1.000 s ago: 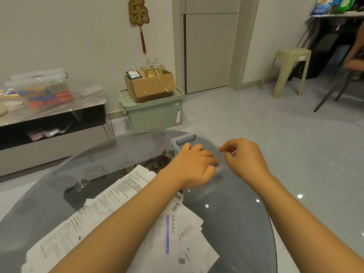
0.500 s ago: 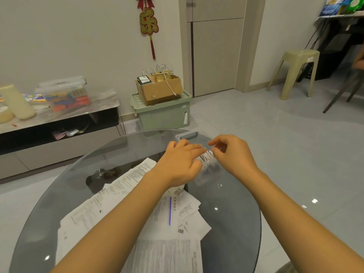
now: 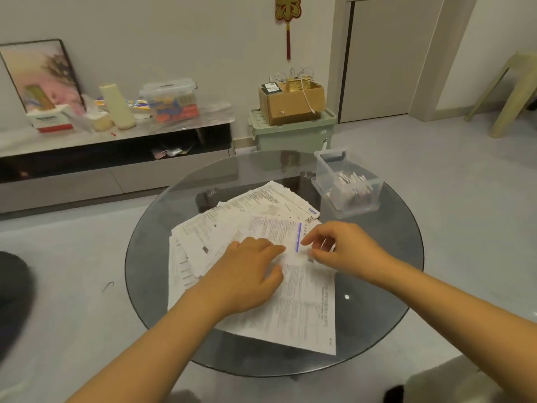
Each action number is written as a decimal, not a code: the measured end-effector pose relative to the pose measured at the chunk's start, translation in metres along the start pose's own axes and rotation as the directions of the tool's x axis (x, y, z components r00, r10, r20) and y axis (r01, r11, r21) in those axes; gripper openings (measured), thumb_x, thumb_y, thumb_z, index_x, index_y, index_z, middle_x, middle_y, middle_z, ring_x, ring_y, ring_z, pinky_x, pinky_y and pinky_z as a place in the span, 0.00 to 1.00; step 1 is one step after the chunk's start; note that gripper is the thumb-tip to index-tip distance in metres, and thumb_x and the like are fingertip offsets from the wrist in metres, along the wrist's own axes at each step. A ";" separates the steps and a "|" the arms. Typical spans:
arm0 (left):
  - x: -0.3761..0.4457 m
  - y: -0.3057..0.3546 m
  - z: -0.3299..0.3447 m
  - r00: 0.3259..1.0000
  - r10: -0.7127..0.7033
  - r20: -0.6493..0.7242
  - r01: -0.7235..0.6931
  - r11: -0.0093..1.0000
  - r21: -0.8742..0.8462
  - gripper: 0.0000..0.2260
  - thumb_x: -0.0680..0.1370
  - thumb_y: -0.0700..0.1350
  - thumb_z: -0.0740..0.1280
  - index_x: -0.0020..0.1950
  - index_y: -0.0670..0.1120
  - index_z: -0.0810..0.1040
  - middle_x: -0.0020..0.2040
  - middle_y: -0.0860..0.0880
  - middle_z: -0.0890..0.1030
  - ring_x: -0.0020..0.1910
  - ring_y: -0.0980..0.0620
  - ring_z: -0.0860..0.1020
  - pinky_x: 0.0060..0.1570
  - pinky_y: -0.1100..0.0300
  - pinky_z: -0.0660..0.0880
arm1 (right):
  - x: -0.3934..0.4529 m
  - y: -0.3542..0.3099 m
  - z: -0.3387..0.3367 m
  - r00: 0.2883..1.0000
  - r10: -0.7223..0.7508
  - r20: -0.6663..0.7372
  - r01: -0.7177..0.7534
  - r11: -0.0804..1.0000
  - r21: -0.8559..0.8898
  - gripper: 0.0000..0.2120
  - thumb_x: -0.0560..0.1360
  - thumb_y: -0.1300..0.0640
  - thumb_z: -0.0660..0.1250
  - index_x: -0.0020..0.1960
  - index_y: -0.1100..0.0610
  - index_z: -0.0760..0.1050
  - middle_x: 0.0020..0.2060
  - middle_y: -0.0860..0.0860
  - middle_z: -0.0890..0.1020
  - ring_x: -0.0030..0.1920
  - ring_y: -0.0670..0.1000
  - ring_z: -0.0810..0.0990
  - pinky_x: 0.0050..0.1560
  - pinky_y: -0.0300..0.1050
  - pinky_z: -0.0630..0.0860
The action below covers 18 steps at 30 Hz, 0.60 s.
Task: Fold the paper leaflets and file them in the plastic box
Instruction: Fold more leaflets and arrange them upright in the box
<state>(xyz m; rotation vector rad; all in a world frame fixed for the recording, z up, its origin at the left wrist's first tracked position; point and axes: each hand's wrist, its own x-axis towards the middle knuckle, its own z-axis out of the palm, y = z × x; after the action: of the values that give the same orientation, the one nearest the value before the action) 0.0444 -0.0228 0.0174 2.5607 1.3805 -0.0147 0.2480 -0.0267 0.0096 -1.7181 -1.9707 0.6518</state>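
A heap of white printed paper leaflets (image 3: 255, 216) is spread over the round glass table (image 3: 392, 257). The clear plastic box (image 3: 347, 196) stands at the table's far right and holds several folded leaflets. My left hand (image 3: 247, 274) lies flat on the heap, fingers straight, pressing the top sheets. My right hand (image 3: 343, 248) hovers at the right edge of the leaflet with the blue line (image 3: 298, 237), thumb and forefinger close to its edge; whether they pinch it I cannot tell.
A low TV cabinet (image 3: 116, 158) with boxes and a picture stands against the far wall. A green bin (image 3: 290, 135) carrying a cardboard box sits on the floor behind the table. A pale stool (image 3: 514, 91) stands at the far right.
Both hands have drawn back from the plastic box toward me and now sit on the leaflet heap. The folded leaflet stays in the box. The camera has tilted down and left.
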 end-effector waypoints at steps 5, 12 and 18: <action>-0.019 -0.001 0.015 1.000 0.003 0.019 -0.004 0.998 0.061 0.19 0.80 0.57 0.54 0.69 0.53 0.68 0.61 0.53 0.71 0.58 0.54 0.69 0.59 0.57 0.68 | -0.014 0.003 0.015 0.994 -0.046 0.099 0.051 0.997 -0.050 0.07 0.73 0.53 0.69 0.50 0.46 0.79 0.48 0.45 0.80 0.45 0.45 0.78 0.42 0.31 0.73; -0.032 -0.006 0.027 0.997 0.060 0.055 -0.066 0.992 0.105 0.25 0.80 0.60 0.53 0.75 0.54 0.59 0.73 0.55 0.61 0.70 0.55 0.61 0.70 0.59 0.58 | -0.019 0.002 0.016 0.958 -0.076 0.276 0.153 0.951 -0.267 0.19 0.72 0.45 0.68 0.62 0.44 0.74 0.60 0.45 0.71 0.61 0.46 0.67 0.62 0.41 0.67; -0.022 -0.022 0.038 0.988 0.025 0.155 -0.049 0.987 0.153 0.28 0.80 0.62 0.49 0.77 0.58 0.43 0.78 0.54 0.39 0.76 0.56 0.38 0.73 0.51 0.33 | -0.027 0.000 0.013 0.928 -0.080 0.363 0.217 0.909 -0.355 0.31 0.71 0.40 0.68 0.71 0.43 0.64 0.63 0.46 0.66 0.64 0.46 0.62 0.62 0.38 0.66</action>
<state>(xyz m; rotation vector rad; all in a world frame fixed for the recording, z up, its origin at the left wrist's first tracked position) 0.0176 -0.0369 -0.0212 2.6465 1.3223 -0.3186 0.2438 -0.0543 -0.0010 -1.7328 -2.5978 0.5577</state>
